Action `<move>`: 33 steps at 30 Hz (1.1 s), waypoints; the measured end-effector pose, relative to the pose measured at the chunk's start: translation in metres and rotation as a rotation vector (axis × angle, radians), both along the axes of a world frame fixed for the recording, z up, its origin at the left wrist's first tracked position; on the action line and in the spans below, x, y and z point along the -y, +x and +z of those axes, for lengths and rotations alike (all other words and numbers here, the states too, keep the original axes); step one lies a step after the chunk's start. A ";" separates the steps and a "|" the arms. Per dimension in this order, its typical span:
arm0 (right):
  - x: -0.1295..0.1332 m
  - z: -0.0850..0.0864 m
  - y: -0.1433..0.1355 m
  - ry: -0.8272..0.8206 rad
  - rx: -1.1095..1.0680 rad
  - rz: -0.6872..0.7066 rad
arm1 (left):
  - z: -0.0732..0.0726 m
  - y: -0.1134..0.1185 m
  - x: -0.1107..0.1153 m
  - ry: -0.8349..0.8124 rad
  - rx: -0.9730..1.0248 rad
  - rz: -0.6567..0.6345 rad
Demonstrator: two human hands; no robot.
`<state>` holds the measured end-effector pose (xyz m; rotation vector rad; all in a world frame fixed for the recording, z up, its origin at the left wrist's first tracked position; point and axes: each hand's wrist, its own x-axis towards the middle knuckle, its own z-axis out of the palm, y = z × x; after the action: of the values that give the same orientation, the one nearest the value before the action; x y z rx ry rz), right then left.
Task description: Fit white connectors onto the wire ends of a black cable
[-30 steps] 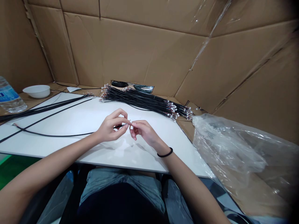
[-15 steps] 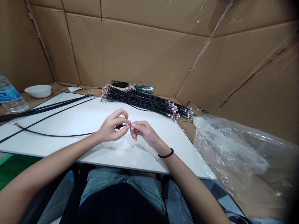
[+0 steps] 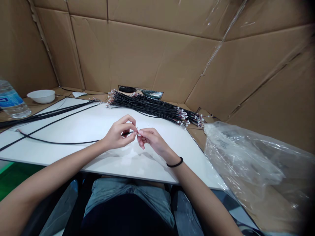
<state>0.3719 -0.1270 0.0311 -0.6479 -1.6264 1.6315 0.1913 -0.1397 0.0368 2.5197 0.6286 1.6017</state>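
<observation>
My left hand pinches the thin wires at the end of a black cable, which trails left across the white board. Facing it, fingertips nearly touching, my right hand is closed on a small white connector. Fine wires run between the two hands; whether they sit inside the connector is too small to tell. The cable's far end, with bare coloured wires, lies at the board's left side.
A pile of black cables with white connectors lies along the board's back edge. More black cables stretch out at left, near a white bowl and water bottle. Clear plastic bags lie at right. Cardboard walls enclose the back.
Almost nothing differs. Both hands keep their pinch at the same spot, with only slight finger movement and a tiny shift of the view.
</observation>
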 end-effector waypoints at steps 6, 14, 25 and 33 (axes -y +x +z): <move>-0.001 -0.001 0.000 0.000 -0.002 0.008 | -0.001 -0.001 -0.001 -0.011 -0.005 0.006; -0.004 -0.004 0.000 -0.005 -0.008 0.011 | 0.000 -0.001 0.000 0.003 0.004 0.011; -0.003 -0.003 0.000 -0.003 0.014 0.007 | 0.000 -0.001 0.002 -0.013 -0.002 0.018; -0.001 0.000 -0.002 0.002 0.060 -0.021 | 0.002 -0.006 -0.006 -0.042 -0.027 0.027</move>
<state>0.3697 -0.1259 0.0309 -0.7172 -1.6582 1.6096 0.1855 -0.1335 0.0388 2.5180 0.6941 1.5482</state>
